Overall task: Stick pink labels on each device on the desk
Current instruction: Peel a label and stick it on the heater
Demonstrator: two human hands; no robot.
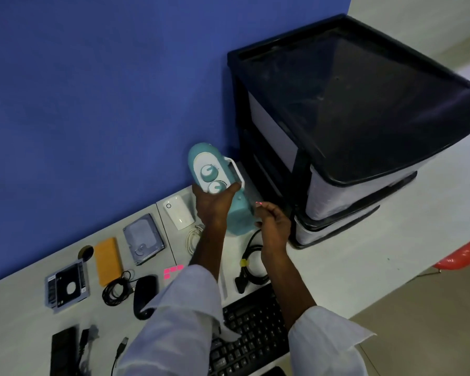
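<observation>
At lower left of the frame, the hard drive [143, 238] carries a sticker too blurred to read. Right of it, low centre, a sheet of pink labels [172, 271] lies on the desk [323, 267], just beside the left sleeve [185, 316]. At centre the left hand [215, 206] curls round the teal device [217, 185], gripping it below its two dials. Just right, the right hand [273, 226] pinches one pink label [258, 203] at its fingertips, near the device's side. At upper right, the black drawer unit [350, 131] has its drawers closed, and their contents cannot be seen.

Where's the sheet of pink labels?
In the head view, the pink label sheet lies on the desk, just right of the black mouse, partly behind the left sleeve.
</observation>
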